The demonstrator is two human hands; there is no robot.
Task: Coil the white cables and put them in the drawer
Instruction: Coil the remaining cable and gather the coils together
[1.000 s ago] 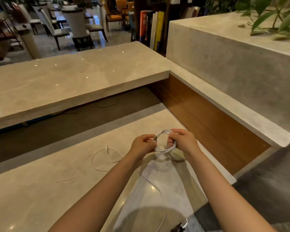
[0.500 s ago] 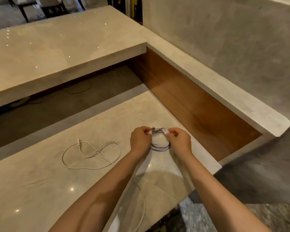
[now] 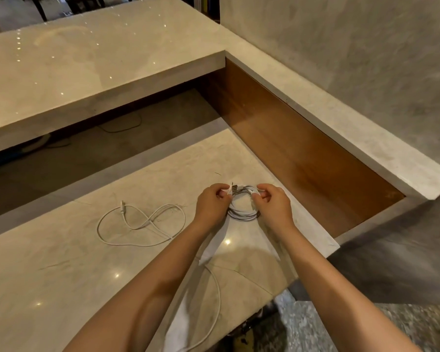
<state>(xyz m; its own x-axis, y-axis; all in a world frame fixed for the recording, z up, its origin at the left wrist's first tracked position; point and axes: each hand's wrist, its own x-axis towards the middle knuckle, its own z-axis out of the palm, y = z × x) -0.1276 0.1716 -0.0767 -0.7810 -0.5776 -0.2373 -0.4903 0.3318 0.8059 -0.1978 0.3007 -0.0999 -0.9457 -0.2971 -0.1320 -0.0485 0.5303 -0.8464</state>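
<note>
Presently, my left hand [image 3: 211, 201] and right hand [image 3: 272, 204], fingers curled, pinch opposite sides of the coiled white cable [image 3: 243, 213] over the bench [image 3: 61, 262], which, judged light and springy, needs gripping across all loops.

1. White cables: two seen whole, one coiled cable [image 3: 241, 216] and one loose cable [image 3: 150, 221] lying left of the coiled cable.
2. White strand [image 3: 217, 288]: one, nearer the person than the coiled cable. Whether it is a third cable cannot be told.
3. Grips: two, the left grip [image 3: 211, 204] and the right grip [image 3: 272, 207], one at each side of the coiled cable, each pinching it.
4. Stone levels: two, the bench [image 3: 61, 275] under the coiled cable and a raised counter [image 3: 87, 59] beyond it.
5. Dark cord [image 3: 122, 129]: one, beyond and left of the coiled cable.
6. Wooden panel [image 3: 290, 148]: one, right of the coiled cable.
</note>
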